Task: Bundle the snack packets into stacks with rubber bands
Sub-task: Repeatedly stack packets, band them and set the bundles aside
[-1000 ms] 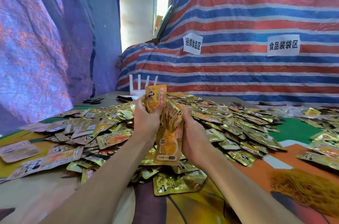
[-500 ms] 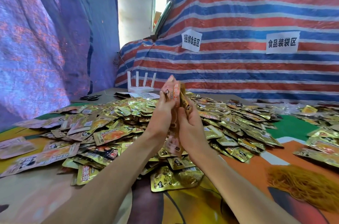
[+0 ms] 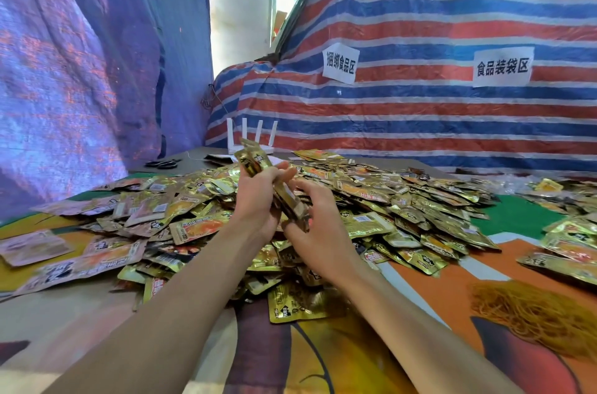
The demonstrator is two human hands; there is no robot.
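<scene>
A red, white and blue striped tarpaulin [image 3: 420, 16] fills the background on the right, and a blue tarpaulin [image 3: 80, 54] hangs on the left. Below them is the desk [image 3: 323, 361], covered with a brightly patterned cloth. A wide heap of snack packets [image 3: 371, 200] lies across its middle: flat, shiny gold foil sachets with orange pictures and dark printed labels, overlapping at every angle. A smaller spread of the same packets [image 3: 568, 242] lies at the right edge. A loose mound of thin tan rubber bands [image 3: 533, 313] sits on the cloth near the right forearm, apart from the heap. Above the near side of the heap, the left hand [image 3: 258, 200] grips a stack of packets [image 3: 253, 159], its fingers curled round the middle. The stack is seen edge-on and tilted, upper end away from the person, lower end slanting down to the right. The right hand [image 3: 319, 225] is just beside it, fingers relaxed and slightly spread, thumb touching the stack's lower end. Two white paper signs [image 3: 339, 63] with Chinese characters are stuck on the striped tarpaulin. A white router [image 3: 244, 135] with four upright antennae stands behind the heap, and dark scissors [image 3: 161, 163] lie to its left.
</scene>
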